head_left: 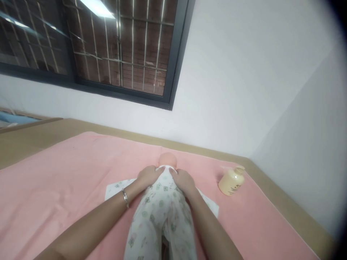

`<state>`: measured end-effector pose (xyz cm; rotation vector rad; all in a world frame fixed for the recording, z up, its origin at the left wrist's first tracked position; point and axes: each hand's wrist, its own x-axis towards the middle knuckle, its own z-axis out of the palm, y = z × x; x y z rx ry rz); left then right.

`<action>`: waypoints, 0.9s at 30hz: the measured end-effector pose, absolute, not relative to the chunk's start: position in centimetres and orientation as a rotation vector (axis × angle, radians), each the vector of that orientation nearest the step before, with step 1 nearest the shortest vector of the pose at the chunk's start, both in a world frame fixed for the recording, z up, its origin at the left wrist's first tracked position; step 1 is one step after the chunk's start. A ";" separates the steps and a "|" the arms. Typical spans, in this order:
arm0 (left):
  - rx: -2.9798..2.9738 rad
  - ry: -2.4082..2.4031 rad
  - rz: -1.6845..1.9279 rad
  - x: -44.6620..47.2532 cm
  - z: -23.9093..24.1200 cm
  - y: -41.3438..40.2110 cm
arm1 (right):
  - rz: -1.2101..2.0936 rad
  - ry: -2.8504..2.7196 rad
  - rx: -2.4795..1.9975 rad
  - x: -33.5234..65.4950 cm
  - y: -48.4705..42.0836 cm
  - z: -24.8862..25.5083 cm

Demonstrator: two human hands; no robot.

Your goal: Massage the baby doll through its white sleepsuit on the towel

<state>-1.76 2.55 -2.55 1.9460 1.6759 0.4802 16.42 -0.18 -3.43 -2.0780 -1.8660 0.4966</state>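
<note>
Doll (162, 196), head near pink cloth's (108, 155) far edge; your left hand (149, 175) and right hand (185, 181) half-curl round its shoulders, holding it. Best keep pressure light, even.

Soft, even light is brightening the white wall (230, 72) above the hands. Up and left of the left hand (148, 176), a white strip of light (99, 8) is glaring on the window glass (143, 47). Right of the right hand (184, 180), the bottle (231, 183) is casting faint shadow, its lettering blurring. Farther right, black vignetting (342, 21) is swallowing the edge.
</note>
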 end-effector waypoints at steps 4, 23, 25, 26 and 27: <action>1.957 1.653 0.496 -1.8 -2.7 2.5 | 0.522 -1.860 -2.085 16.6 -0.2 -3.4; 2.081 1.640 0.429 -1.5 -2.8 2.9 | 0.587 -1.866 -2.069 16.7 0.2 -3.5; 2.081 1.653 0.412 -1.5 -2.8 2.8 | 0.587 -1.878 -2.068 16.7 0.2 -3.6; 2.084 1.659 0.407 -1.5 -2.9 2.8 | 0.585 -1.886 -2.063 16.7 0.2 -3.6; 2.091 1.662 0.408 -1.5 -3.0 2.9 | 0.582 -1.895 -2.057 16.7 0.3 -3.7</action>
